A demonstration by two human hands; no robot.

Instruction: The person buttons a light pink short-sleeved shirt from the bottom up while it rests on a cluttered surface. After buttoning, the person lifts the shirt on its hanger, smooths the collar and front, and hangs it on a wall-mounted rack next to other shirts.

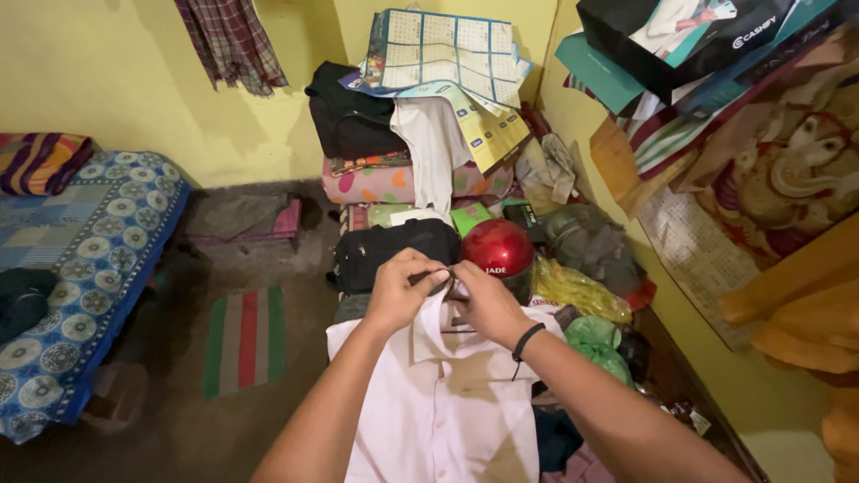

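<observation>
Yellow walls close in a small, crowded room, with a bed under a blue patterned cover on one side and a striped mat on the floor. Spread just below the camera is a white shirt, front up, buttoned down the middle. Both hands meet at its collar: the left hand is curled nearly closed, pinching the collar edge, and the right hand, a dark band on its wrist, presses fingertips to the collar beside it. The shirt looks light, soft and limp, likely to sag and crease if lifted by one corner; the collar and shoulder seams seem the firmest places to hold. Just beyond the hands sit a black bag and a glossy red helmet. Behind them, folded cloth is stacked, topped by a large gridded paper sheet in blue and white. Upper right, a black carton with white lettering rests over a teal one.
</observation>
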